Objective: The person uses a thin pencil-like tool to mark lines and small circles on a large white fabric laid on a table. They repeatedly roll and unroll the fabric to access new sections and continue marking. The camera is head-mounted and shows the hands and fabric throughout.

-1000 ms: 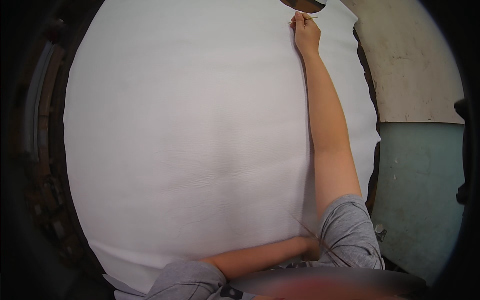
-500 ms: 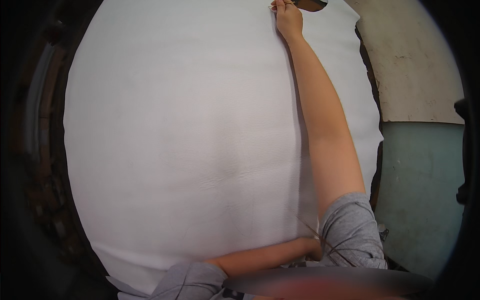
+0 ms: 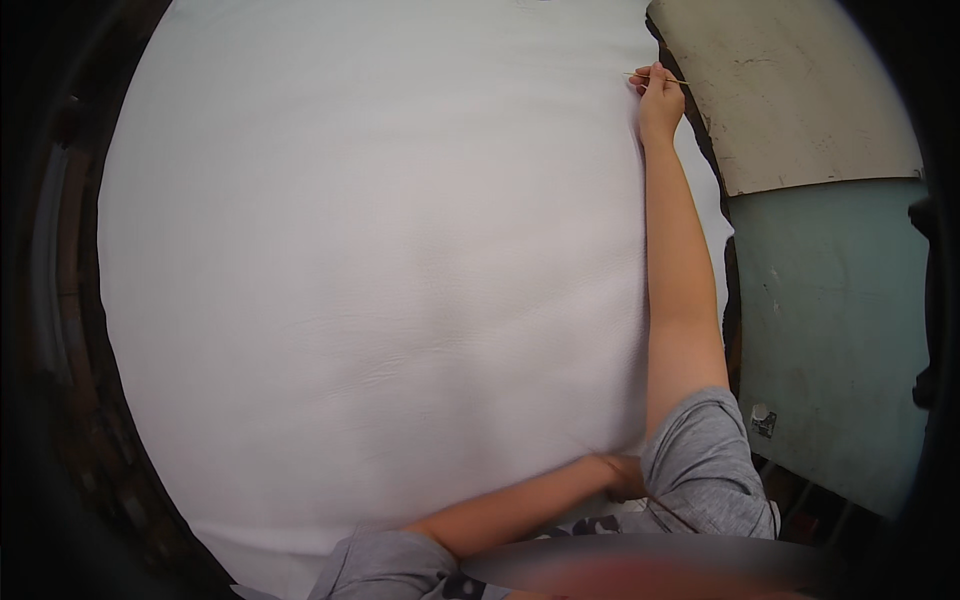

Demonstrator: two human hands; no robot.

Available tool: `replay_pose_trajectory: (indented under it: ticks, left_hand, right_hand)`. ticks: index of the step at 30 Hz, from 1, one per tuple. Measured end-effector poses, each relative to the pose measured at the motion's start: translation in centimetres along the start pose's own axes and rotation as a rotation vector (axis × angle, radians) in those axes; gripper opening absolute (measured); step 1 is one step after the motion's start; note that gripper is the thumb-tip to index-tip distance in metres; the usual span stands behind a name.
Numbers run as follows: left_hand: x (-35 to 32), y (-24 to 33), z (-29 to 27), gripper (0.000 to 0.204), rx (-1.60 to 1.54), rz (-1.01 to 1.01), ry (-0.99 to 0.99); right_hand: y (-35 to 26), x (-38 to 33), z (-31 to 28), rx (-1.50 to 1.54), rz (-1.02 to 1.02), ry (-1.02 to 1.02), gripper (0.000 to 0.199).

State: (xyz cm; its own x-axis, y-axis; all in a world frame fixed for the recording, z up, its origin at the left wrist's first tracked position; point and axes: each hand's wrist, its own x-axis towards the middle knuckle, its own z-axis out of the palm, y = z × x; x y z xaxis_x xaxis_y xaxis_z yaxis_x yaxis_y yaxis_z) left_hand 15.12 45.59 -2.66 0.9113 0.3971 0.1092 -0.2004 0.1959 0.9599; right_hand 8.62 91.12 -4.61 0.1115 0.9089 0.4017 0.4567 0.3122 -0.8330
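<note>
Evidently soft, the white sheet [image 3: 380, 250] spreads over most of the view, from the person's body away to the top edge. Its outline is wavy on the right, and fine wrinkles gather in the lower middle, so I'd judge it bendy and rather leathery – easy to crease, unlikely to snap. At that breadth it is probably heavy and floppy as a whole, though any single edge should lift easily. A good hold would be on a margin, with flat fingers and a broad pinch, since one small grip at a corner would let the rest sag and pucker. Whether the surface is slippery, I cannot tell.

The right hand [image 3: 660, 105] is reached far out, close to the sheet's right edge, with thumb and fingers pinched around a thin stick [image 3: 632, 74]. That stick looks light and stiff, perhaps brittle – best held near its middle, lightly, as it is here. Whether its tip touches the sheet is too small to tell.

The left hand [image 3: 628, 478] is bent in by the body, near the right sleeve [image 3: 705, 455]; its fingers are too hidden to read. Beyond the right edge lie a cream board [image 3: 800, 100] and a greenish board [image 3: 830, 330].
</note>
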Motion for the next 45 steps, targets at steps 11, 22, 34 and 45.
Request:
replay_pose_trajectory:
  ticks: [11,22,34,45]
  left_hand:
    - [-1.1,0.8,-1.0,0.050,0.000,-0.069,-0.078]
    - [-0.3,-1.1,-0.3,0.061,-0.143,-0.209,-0.074]
    - [-1.3,1.5,-1.4,0.068,-0.174,-0.336,-0.147]
    - [-0.8,0.6,-0.7,0.068,-0.143,-0.302,-0.133]
  right_hand:
    - [0.7,-1.2,-5.0,-0.306,-0.187,-0.125,0.039]
    - [3.2,-5.0,-15.7,-0.017,0.102,-0.097,0.039]
    - [-1.3,-16.4,-27.1,-0.195,0.279,-0.224,0.041]
    - [-3.1,-23.8,-30.9,-0.226,0.309,-0.132,0.042]
